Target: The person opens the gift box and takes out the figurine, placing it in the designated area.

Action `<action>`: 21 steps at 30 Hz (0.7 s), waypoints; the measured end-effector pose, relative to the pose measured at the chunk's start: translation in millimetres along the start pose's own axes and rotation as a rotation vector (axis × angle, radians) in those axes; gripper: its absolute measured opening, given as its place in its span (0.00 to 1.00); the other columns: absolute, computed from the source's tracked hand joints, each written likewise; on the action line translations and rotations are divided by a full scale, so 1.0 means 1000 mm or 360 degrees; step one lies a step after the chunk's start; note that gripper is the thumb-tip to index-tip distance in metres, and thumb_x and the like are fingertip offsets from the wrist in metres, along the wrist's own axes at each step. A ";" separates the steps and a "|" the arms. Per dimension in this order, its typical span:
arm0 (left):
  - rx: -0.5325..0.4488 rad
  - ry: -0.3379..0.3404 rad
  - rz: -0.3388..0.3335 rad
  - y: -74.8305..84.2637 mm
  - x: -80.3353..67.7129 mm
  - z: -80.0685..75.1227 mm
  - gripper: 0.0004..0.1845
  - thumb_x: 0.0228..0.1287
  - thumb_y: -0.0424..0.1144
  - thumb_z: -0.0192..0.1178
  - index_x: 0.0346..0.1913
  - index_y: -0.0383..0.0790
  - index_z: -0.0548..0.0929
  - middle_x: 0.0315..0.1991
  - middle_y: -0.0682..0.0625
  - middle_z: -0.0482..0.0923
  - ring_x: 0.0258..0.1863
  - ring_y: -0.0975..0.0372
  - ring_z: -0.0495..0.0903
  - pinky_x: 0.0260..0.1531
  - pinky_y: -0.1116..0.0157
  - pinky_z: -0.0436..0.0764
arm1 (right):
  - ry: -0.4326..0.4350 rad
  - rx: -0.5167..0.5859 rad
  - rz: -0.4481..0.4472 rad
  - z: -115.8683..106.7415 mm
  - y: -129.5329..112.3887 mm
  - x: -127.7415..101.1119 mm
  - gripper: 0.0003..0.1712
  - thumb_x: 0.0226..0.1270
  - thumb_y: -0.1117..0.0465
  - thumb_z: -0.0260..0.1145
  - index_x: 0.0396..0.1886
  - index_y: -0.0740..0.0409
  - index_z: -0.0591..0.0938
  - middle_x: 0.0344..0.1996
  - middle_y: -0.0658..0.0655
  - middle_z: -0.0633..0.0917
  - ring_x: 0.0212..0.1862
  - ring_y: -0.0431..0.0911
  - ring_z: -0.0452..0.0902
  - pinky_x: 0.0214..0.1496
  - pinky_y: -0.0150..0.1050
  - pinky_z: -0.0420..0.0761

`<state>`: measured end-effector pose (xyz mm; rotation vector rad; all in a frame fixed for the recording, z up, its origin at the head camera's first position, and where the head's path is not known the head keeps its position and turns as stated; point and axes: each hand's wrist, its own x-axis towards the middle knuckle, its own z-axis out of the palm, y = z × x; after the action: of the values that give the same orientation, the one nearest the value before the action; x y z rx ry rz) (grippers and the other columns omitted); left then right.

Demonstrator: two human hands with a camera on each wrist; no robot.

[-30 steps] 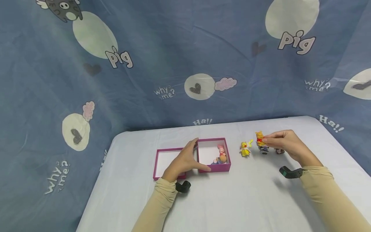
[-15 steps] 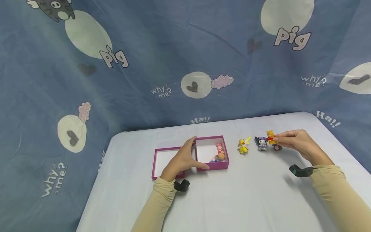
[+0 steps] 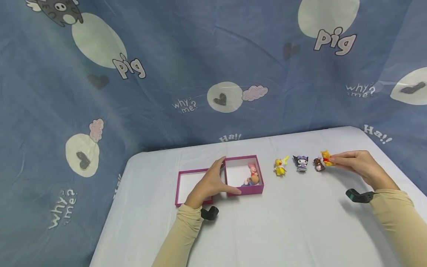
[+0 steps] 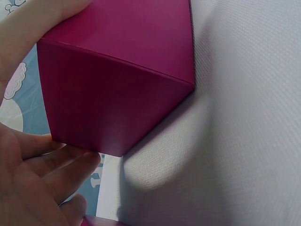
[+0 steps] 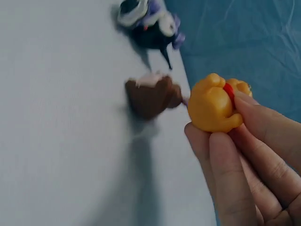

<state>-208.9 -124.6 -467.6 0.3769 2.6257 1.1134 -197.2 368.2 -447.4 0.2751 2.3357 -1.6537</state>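
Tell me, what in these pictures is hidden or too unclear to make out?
- Toys inside the pink box, head view: too small, one lies over another, so their number is unclear.
- Left hand, left wrist view: the box wall fills the picture, hiding the box's inside.
- Yellow bear toy, right wrist view: the right hand pinches it, fingers covering its front.
- Brown toy, right wrist view: blurred.

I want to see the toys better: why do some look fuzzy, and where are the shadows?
Right wrist view: the brown toy and purple toy are smeared and soft; the bear in the right hand is sharper. Left wrist view: the box fills the frame and casts a soft grey shadow on the cloth. Head view: even light, toys tiny.
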 end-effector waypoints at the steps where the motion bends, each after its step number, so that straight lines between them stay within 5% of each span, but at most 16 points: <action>1: 0.0005 0.0002 0.0001 0.000 0.000 0.000 0.75 0.33 0.61 0.86 0.84 0.49 0.50 0.84 0.46 0.53 0.82 0.50 0.56 0.78 0.44 0.63 | 0.0005 -0.0044 0.0003 -0.002 0.001 0.000 0.05 0.70 0.53 0.72 0.35 0.35 0.90 0.34 0.29 0.88 0.40 0.22 0.83 0.46 0.25 0.86; 3: 0.0008 0.0007 0.0003 -0.001 0.001 0.000 0.75 0.33 0.62 0.86 0.84 0.48 0.50 0.84 0.46 0.53 0.83 0.50 0.56 0.78 0.44 0.63 | 0.0020 -0.0156 0.0022 -0.006 0.004 0.000 0.03 0.70 0.51 0.73 0.38 0.39 0.91 0.33 0.28 0.87 0.39 0.21 0.81 0.44 0.23 0.85; 9: 0.0012 0.0016 -0.0008 -0.001 0.001 0.000 0.75 0.32 0.62 0.86 0.84 0.50 0.51 0.84 0.47 0.53 0.83 0.51 0.55 0.78 0.45 0.63 | 0.0093 -0.0407 0.0033 -0.015 0.008 -0.001 0.19 0.68 0.48 0.73 0.46 0.59 0.92 0.32 0.30 0.85 0.37 0.21 0.77 0.39 0.21 0.80; 21: -0.0017 0.0016 -0.0003 -0.002 0.001 0.002 0.76 0.32 0.62 0.86 0.84 0.49 0.51 0.84 0.46 0.53 0.83 0.51 0.55 0.78 0.45 0.63 | 0.0133 -0.0629 0.0048 -0.020 0.010 -0.001 0.27 0.71 0.47 0.70 0.49 0.69 0.88 0.33 0.36 0.88 0.35 0.23 0.74 0.37 0.24 0.76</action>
<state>-209.1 -124.4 -470.2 0.3675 2.6271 1.1313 -195.4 390.1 -449.4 0.2988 2.6380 -1.1499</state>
